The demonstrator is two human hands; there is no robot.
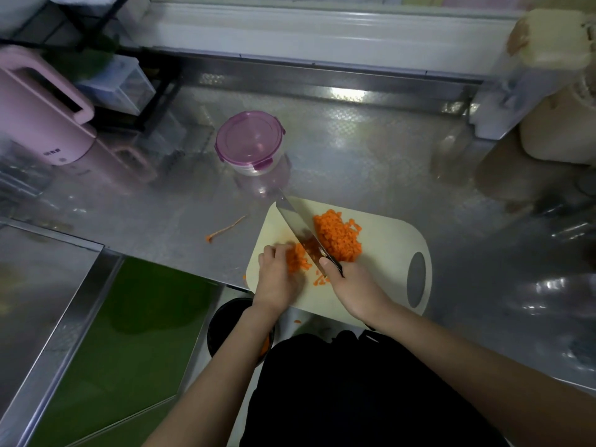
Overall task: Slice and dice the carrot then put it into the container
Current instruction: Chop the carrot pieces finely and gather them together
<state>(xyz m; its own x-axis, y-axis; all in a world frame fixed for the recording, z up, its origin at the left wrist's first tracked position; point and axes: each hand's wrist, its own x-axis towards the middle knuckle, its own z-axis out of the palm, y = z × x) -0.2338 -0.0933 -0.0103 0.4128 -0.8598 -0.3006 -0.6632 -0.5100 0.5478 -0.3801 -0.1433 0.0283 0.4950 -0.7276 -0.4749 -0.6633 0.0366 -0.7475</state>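
A cream cutting board (387, 250) lies on the steel counter in front of me. A heap of diced carrot (338, 235) sits on its middle. My left hand (277, 275) holds down a small bunch of carrot strips (298, 259) with curled fingers. My right hand (351, 285) grips the black handle of a knife (298, 225), whose blade lies between the strips and the diced heap, tip pointing away. A round clear container (250, 143) with a purple clip lid on stands behind the board.
A carrot peel (225, 229) lies on the counter left of the board. A pink kettle (38, 108) and rack stand at far left, a beige appliance (554, 91) at far right. A black bin (232, 324) sits below the counter edge, beside green floor.
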